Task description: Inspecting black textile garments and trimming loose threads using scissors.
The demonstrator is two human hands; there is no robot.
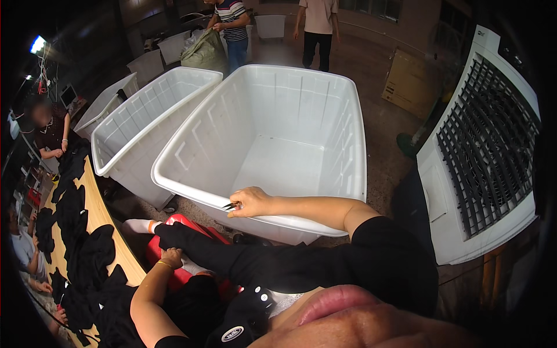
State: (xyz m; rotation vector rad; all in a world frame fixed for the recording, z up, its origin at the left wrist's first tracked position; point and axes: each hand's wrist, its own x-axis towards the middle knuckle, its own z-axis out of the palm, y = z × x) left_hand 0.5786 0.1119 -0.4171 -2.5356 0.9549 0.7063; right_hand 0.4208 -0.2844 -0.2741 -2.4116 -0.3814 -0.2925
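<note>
My right hand (250, 202) is closed around a pair of small thread snips (232, 206), their dark pointed blades poking out to the left. That wrist and forearm lie over the near rim of a big white plastic bin (360, 145). Lower left, my left hand (172, 257) has its fingers curled on the black trouser leg (200, 246) near my raised foot. The sock (139, 226) on one foot is white with an orange band. Under my legs is a red plastic stool (180, 220), partly hidden.
Black garments (87, 249) cover much of a curved wooden table (125, 255) at left. Another white bin (139, 139) stands beside the big one. A large air cooler (487, 145) is at right, a cardboard box (409, 81) behind it. Co-workers stand at the back and left.
</note>
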